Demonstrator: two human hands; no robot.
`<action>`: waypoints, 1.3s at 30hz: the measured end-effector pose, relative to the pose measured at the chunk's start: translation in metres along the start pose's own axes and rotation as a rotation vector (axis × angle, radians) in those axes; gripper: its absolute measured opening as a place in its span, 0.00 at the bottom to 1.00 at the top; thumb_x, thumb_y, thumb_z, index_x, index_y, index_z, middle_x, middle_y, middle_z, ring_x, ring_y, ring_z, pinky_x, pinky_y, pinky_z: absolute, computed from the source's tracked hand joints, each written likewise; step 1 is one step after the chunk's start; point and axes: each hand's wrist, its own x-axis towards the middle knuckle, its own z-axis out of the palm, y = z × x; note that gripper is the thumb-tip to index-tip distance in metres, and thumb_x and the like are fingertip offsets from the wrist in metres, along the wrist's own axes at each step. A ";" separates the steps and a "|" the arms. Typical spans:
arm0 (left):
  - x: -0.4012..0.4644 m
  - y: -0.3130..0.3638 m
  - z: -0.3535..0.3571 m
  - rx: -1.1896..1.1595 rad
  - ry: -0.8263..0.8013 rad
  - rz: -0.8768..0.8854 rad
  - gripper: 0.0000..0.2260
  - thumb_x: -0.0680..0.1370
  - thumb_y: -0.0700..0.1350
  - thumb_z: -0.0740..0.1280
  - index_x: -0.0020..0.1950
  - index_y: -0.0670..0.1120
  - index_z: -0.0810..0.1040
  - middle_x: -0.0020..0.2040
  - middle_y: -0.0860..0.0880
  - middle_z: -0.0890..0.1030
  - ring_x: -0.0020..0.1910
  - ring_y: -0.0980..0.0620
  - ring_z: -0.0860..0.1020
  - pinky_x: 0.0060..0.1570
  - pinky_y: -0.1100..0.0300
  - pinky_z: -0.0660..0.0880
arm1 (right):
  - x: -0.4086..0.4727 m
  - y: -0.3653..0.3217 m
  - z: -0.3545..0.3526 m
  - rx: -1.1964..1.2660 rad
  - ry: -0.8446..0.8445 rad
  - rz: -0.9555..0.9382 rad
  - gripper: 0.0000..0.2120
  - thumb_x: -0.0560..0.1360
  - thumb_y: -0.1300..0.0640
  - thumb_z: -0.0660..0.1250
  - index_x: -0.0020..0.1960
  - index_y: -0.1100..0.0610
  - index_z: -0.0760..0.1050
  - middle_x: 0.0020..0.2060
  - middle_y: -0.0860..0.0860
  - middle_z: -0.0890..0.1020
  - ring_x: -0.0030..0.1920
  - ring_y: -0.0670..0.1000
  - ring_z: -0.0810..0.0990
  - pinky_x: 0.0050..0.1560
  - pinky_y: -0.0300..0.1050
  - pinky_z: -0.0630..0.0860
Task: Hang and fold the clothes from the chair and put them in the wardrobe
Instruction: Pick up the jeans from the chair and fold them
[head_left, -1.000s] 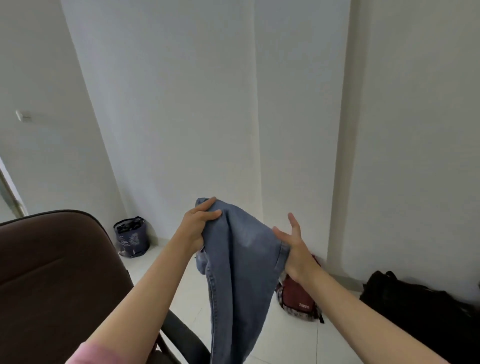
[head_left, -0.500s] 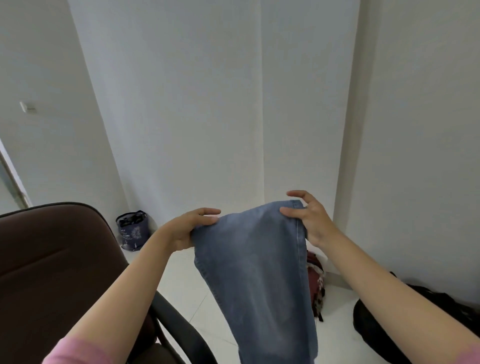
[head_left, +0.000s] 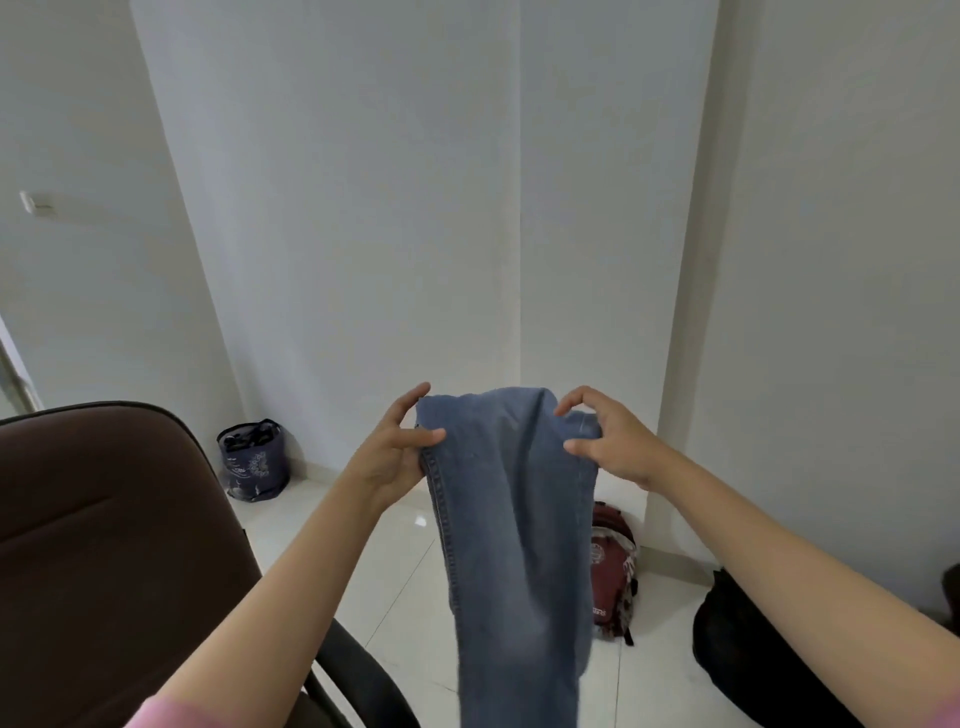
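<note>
Hanging between both hands — jeans (head_left: 511, 519), pinched by left (head_left: 387, 457) and right (head_left: 610, 447).

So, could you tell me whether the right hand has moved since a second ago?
Yes. The right hand has risen and now pinches the jeans' top edge, clearly above the red backpack it was level with before.

Pale walls (head_left: 363, 208) all round, glossy white tiled floor (head_left: 400, 571), small navy bag (head_left: 254, 460) at nine o'clock, black bag (head_left: 737, 649) at four.
</note>
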 end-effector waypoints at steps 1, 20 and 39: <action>0.001 -0.003 0.001 -0.009 0.019 0.024 0.28 0.71 0.26 0.64 0.62 0.54 0.75 0.57 0.43 0.79 0.46 0.45 0.80 0.40 0.56 0.79 | -0.001 0.001 -0.001 -0.005 -0.044 0.026 0.14 0.72 0.68 0.67 0.49 0.50 0.73 0.39 0.47 0.74 0.34 0.48 0.71 0.36 0.38 0.71; -0.011 0.003 -0.011 0.091 0.088 0.217 0.31 0.68 0.29 0.69 0.66 0.52 0.73 0.53 0.47 0.80 0.50 0.49 0.80 0.46 0.54 0.77 | 0.011 -0.019 -0.003 0.732 0.088 0.041 0.23 0.70 0.71 0.70 0.58 0.49 0.74 0.43 0.57 0.80 0.40 0.53 0.81 0.39 0.45 0.81; -0.022 0.025 0.009 0.263 0.155 0.242 0.29 0.73 0.30 0.67 0.69 0.53 0.71 0.53 0.44 0.78 0.51 0.49 0.77 0.51 0.59 0.75 | -0.013 -0.023 -0.018 0.444 0.057 -0.117 0.25 0.71 0.68 0.71 0.61 0.45 0.72 0.44 0.62 0.80 0.44 0.61 0.81 0.47 0.53 0.81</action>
